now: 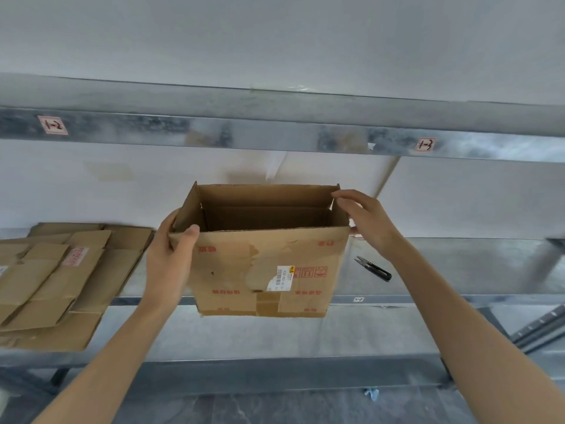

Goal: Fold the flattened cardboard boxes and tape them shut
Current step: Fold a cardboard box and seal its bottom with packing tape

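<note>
The box point(232, 270) hangs between the two hands, in front of a metal shelf point(458, 264), its open top tilted toward the camera. The near face carries a white barcode label point(282, 278) with a yellow corner. The label's small print is too fine to read. Red handling symbols point(315, 272) sit beside it, and short runs of red characters dot the face, all too blurred to make out.

On the beam point(275, 139) above the hands, a red-bordered tag point(52, 125) up and left of the left hand reads "1-2". A second tag point(425, 145) up and right of the right hand reads "1-3". A tiny tag point(358, 299) on the shelf edge below the right hand is illegible.

The left hand point(171, 255) grips the box's near left corner, thumb curled over the rim and fingers hidden behind the side flap. The right hand point(367, 221) lies on the right flap with fingers nearly straight along its top edge, its thumb mostly hidden.

The brown cardboard is worn. Its outer paper is torn away in patches and old tape point(269, 302) crosses the bottom. All four flaps stand up.

Left of the left hand lies a stack of flattened boxes point(52, 301), cut off by the frame edge, and the red writing on its label point(76, 256) is unreadable. Black snips point(373, 268) lie on the shelf below the right hand.
</note>
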Demonstrator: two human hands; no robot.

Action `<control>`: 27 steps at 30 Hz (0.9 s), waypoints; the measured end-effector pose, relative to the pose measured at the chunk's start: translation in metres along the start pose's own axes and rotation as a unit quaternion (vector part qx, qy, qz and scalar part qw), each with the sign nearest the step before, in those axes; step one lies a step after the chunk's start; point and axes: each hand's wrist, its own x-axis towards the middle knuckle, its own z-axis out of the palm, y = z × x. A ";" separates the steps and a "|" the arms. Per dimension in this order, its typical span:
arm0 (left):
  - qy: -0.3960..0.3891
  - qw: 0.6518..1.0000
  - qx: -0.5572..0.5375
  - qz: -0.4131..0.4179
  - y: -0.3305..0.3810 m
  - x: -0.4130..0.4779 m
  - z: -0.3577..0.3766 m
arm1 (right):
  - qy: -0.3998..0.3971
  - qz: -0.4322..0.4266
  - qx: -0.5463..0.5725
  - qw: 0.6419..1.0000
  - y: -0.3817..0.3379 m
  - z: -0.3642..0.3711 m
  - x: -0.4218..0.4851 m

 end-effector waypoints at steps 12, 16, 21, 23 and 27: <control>-0.030 0.999 0.010 0.022 0.003 -0.012 0.000 | -0.085 0.016 -0.191 0.978 -0.015 0.000 0.023; -0.059 0.997 0.022 0.034 0.004 -0.014 0.001 | -0.109 0.010 -0.206 0.972 -0.013 -0.001 0.022; -0.080 0.996 0.043 0.012 0.000 -0.009 0.000 | -0.113 0.012 -0.099 0.989 -0.002 -0.003 0.013; -0.098 0.994 0.050 0.007 -0.005 -0.006 -0.003 | -0.131 0.033 -0.001 0.991 0.006 -0.007 0.001; -0.139 0.986 0.089 0.027 -0.011 -0.001 -0.005 | -0.159 0.026 0.041 0.986 0.028 -0.009 -0.028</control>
